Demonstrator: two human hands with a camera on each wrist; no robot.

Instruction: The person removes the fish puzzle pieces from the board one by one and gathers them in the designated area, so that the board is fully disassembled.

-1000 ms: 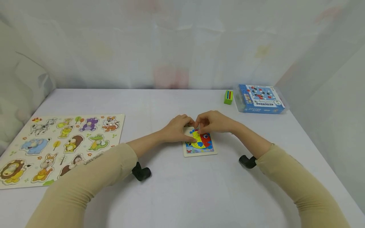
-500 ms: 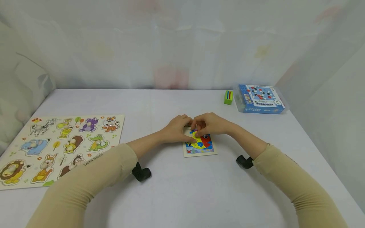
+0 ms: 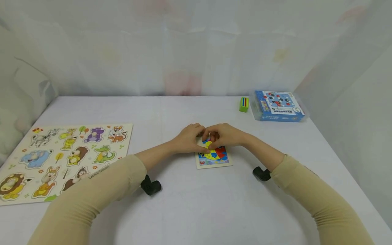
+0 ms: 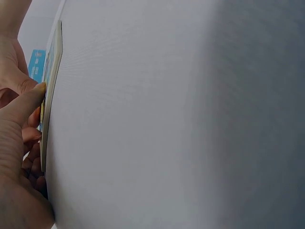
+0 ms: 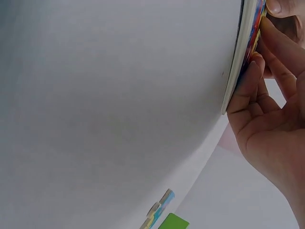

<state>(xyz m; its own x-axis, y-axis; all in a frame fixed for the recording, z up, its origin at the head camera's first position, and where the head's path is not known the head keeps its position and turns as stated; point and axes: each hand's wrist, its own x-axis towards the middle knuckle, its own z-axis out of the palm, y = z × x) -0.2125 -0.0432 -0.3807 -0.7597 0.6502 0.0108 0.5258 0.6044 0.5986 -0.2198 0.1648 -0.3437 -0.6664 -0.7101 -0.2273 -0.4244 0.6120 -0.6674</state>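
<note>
A small jigsaw puzzle (image 3: 218,162), showing a yellow and red fish on blue in a pale frame, lies flat on the white table. My left hand (image 3: 189,139) holds it at its left side, thumb over the picture and fingers around the far edge. From the right, my right hand (image 3: 227,135) reaches over it with curled fingers; thumb and fingertips pinch at a yellow puzzle piece in the upper part. That piece is mostly hidden by the fingers. In the right wrist view, the fingertips (image 5: 256,59) touch the puzzle's face; the left thumb is at the top.
A large animal puzzle board (image 3: 68,154) lies at the left. At the back right stand a small green block-like box (image 3: 244,104) with coloured stripes and a blue box (image 3: 278,106) in clear plastic. A black wrist device (image 3: 150,185) hangs under the left sleeve, another (image 3: 261,174) under the right.
My right hand has shifted a little left and toward me over the puzzle, its fingertips lower on the yellow part. The left hand and the puzzle have stayed in place.
</note>
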